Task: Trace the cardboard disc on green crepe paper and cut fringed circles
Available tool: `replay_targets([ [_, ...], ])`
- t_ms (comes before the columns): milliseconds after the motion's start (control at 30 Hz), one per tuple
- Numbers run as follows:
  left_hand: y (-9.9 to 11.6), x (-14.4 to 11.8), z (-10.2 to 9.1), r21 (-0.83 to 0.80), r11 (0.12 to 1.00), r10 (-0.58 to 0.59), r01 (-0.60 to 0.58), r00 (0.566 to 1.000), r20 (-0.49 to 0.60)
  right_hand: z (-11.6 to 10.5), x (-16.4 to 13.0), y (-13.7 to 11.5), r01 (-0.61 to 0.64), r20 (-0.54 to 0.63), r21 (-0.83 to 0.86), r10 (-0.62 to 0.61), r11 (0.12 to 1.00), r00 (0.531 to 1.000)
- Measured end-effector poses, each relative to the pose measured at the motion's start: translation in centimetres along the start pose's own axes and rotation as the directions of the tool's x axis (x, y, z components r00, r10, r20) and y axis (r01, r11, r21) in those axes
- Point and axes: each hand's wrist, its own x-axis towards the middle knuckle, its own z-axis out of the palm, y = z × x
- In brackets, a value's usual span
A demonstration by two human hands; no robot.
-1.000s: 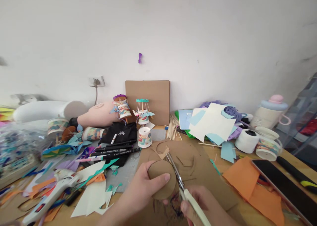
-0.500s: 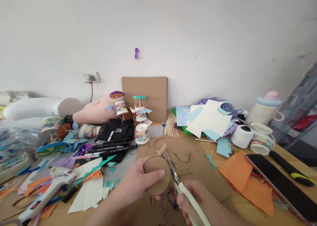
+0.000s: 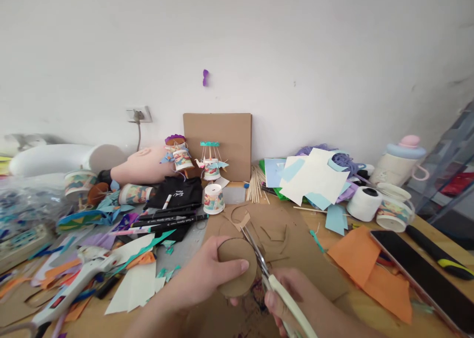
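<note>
A round cardboard disc point(image 3: 235, 261) is pinched in my left hand point(image 3: 207, 274), thumb on top and fingers beneath. My right hand point(image 3: 296, 298) grips scissors with cream handles point(image 3: 292, 301). Their metal blades run up along the disc's right edge and look nearly closed. Under both hands lies a brown cardboard sheet point(image 3: 296, 259) with dark purple stains. Thin curled cardboard offcuts point(image 3: 276, 233) are scattered on it beyond the blades.
Left are a glue gun point(image 3: 70, 288), black markers point(image 3: 170, 219) and paper scraps. Behind stand a paper cup point(image 3: 214, 199), a small carousel point(image 3: 211, 162) and wooden sticks point(image 3: 256, 186). Right are orange paper point(image 3: 355, 254), a phone point(image 3: 418, 278), a thread spool point(image 3: 365, 203) and a utility knife point(image 3: 437, 251).
The disc in my left hand has shifted slightly right and down, its face tilting a little. The scissors stay at its right edge. The whole view has shifted slightly.
</note>
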Motion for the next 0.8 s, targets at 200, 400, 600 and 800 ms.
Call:
replay_targets([
  [200,0.3,-0.3,-0.4,0.011,1.000,0.010,-0.010,0.999,0.033,0.3,-0.1,-0.7,-0.060,0.018,0.013,0.060,0.998,0.998],
  [400,0.2,-0.4,-0.8,0.045,0.999,-0.008,0.008,1.000,0.016,0.4,-0.1,-0.5,-0.091,-0.001,0.009,0.091,0.996,0.996],
  [600,0.3,-0.5,-0.9,0.029,0.999,-0.023,0.022,0.999,0.042,0.2,0.0,1.4,-0.140,-0.021,-0.004,0.140,0.990,0.990],
  [800,0.2,-0.5,-1.0,0.014,1.000,-0.026,0.026,0.999,0.040,0.4,-0.2,0.7,-0.187,-0.022,0.002,0.187,0.982,0.982],
])
